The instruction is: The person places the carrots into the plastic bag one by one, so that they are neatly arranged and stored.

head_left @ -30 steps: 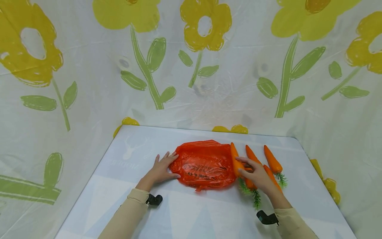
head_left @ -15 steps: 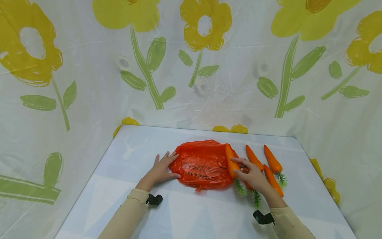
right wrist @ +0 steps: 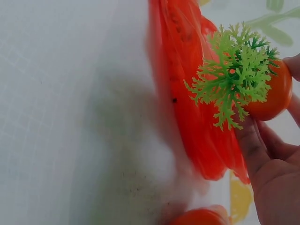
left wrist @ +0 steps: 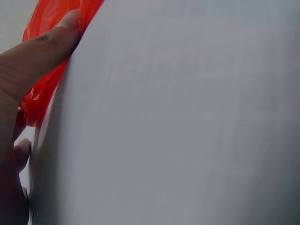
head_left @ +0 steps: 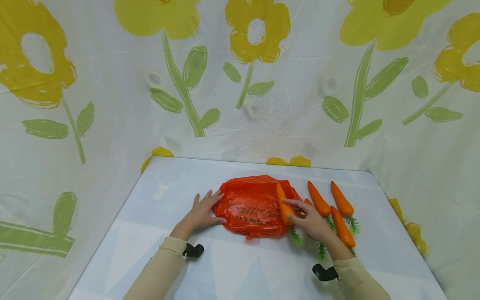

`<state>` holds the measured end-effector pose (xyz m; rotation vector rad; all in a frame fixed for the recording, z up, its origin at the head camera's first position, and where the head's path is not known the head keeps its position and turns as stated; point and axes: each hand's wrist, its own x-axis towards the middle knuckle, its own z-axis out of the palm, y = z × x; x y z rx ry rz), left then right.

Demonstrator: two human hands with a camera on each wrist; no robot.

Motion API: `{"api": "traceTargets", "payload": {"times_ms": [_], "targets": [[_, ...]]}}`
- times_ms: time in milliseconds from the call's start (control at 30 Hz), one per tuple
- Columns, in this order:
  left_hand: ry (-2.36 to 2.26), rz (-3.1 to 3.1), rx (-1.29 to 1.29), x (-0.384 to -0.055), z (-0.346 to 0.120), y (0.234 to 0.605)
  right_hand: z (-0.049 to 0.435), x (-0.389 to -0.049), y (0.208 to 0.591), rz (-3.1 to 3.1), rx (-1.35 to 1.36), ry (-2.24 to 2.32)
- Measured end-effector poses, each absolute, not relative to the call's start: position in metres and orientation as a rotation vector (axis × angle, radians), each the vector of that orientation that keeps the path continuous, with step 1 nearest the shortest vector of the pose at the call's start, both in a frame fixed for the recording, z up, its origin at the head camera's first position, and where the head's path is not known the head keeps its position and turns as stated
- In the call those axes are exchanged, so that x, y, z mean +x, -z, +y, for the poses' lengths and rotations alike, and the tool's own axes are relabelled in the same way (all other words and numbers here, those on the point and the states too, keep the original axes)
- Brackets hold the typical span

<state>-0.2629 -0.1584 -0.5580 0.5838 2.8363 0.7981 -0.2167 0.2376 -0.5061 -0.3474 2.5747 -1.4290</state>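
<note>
A red plastic bag (head_left: 249, 200) with dark print lies flat on the table. My left hand (head_left: 202, 213) rests spread on its left edge, with the thumb (left wrist: 47, 47) on the red film in the left wrist view. My right hand (head_left: 314, 223) pinches an orange carrot (head_left: 283, 203) with green leaves between thumb and fingers. In the head view this carrot overlaps the right part of the bag, its tip pointing away and its leaves toward me. The right wrist view shows the leafy top (right wrist: 234, 75) close up, with the bag behind it.
Several more carrots lie right of the bag: one at the back right (head_left: 342, 199), another beside it (head_left: 318, 199) and one nearer me (head_left: 343, 228). A further one is mostly hidden under my right hand. Flower-patterned cloth (head_left: 285, 121) hangs behind the table (head_left: 225, 266).
My right hand has moved left with the carrot, from the bag's right edge to over its right part. The carrots behind it show more. The left hand has stayed on the bag.
</note>
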Motion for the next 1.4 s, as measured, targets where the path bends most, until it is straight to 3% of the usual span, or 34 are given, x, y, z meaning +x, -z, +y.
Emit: {"api": "traceTargets", "payload": {"times_ms": [1000, 1400], "targets": [[-0.791, 2.827, 0.573, -0.263, -0.157, 0.556, 0.197, -0.221, 0.519, 2.513, -0.284, 1.432], [-0.763, 2.83, 0.593, -0.262, -0.159, 0.556, 0.178, -0.225, 0.521, 2.443, -0.385, 1.479]]}}
